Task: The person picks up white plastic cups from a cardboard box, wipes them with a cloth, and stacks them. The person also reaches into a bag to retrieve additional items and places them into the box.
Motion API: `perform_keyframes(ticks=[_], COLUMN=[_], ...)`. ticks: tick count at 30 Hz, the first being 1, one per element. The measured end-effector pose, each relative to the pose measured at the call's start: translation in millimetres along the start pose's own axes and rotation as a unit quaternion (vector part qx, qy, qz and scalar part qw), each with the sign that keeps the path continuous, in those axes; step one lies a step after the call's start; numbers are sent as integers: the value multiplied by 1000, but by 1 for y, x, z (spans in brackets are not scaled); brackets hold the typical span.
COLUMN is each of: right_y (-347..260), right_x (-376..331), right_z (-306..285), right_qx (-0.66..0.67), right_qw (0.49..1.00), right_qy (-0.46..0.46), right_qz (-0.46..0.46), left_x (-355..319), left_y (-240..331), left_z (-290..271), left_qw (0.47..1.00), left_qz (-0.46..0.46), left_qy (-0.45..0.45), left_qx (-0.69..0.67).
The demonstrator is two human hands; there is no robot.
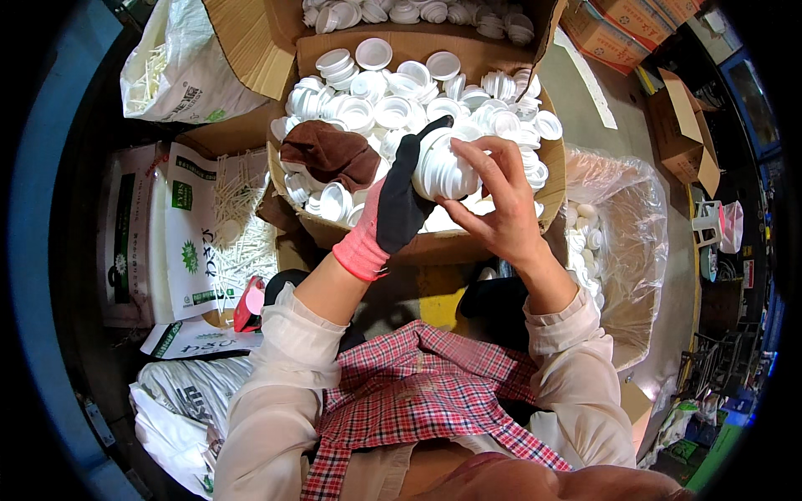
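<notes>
A short stack of round white plastic lids (pixel 440 173) is between my two hands, above an open cardboard box (pixel 393 250). My left hand (pixel 399 204), in a black glove with a pink cuff, is closed around the stack's left side. My bare right hand (pixel 508 219) has its thumb and fingers curled against the right side of the stack. Many loose white lids (pixel 355 113) fill the box beneath. A brown cloth (pixel 331 155) lies on them to the left of my gloved hand.
Another carton of white lids (pixel 404 12) stands behind. To the left are a sack of white sticks (pixel 150 77) and a printed bag with more sticks (pixel 241 219). A plastic-lined box (pixel 622 242) holds white pieces on the right. Cartons (pixel 614 37) stand at the far right.
</notes>
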State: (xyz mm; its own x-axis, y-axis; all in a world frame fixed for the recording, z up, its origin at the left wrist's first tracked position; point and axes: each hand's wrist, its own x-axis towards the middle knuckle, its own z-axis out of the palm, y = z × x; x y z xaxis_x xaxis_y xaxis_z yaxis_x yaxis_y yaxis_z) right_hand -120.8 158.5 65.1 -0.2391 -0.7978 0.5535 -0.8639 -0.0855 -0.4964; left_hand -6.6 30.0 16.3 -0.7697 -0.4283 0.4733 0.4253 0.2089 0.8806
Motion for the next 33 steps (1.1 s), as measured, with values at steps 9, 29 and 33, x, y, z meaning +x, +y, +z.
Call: perform_keyframes(ticks=[9,29,33], right_y=[0,52,53], right_x=[-3,-1,-21], right_z=[3,26,-3], right_qx=[-7,202,150], right_qw=[1000,919,981], right_qy=[-12,143,44], right_qz=[16,307,115], left_x=[-4,-19,-4], left_y=[1,-32,-55], left_z=[0,36,30], left_qw=[988,956,959], left_qz=[-104,-178,-268], left_qy=[15,58,79], left_qx=[-110,226,-51])
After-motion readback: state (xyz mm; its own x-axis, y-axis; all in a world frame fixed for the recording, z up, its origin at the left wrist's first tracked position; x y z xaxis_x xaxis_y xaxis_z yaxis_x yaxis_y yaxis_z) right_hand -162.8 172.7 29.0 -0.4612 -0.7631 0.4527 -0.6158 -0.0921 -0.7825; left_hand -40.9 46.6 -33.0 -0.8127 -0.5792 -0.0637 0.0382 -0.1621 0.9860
